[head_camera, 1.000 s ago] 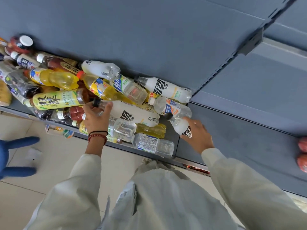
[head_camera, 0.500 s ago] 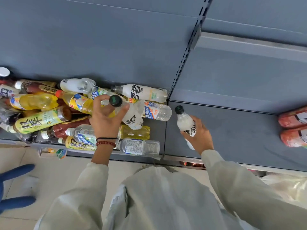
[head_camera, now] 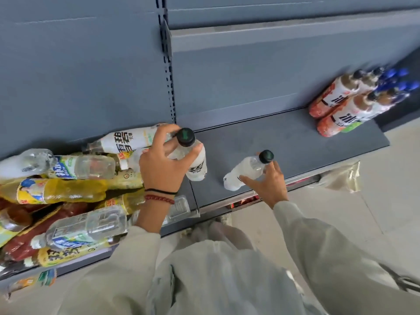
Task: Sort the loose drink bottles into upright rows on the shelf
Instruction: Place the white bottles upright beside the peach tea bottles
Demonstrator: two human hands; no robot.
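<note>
Bold black characters "雪碧" run along the lying white bottle [head_camera: 127,139] at the back of the shelf [head_camera: 295,142]; the small print beside them is too fine to read. Black lettering on the upright bottle [head_camera: 197,167] gripped by the left hand [head_camera: 163,164] is half hidden. The tilted bottle [head_camera: 245,171] in the right hand [head_camera: 270,185] shows only an illegible mark, and characters on the orange-labelled bottles [head_camera: 341,110] at right are blurred.

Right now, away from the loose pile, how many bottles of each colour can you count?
White plastic black-capped bottles: 2, one gripped in the left hand, one in the right hand.
Orange-labelled plastic bottles, standing at the far right: 2.
Total: 4. The blue-capped bottles behind are too blurred to count.
</note>
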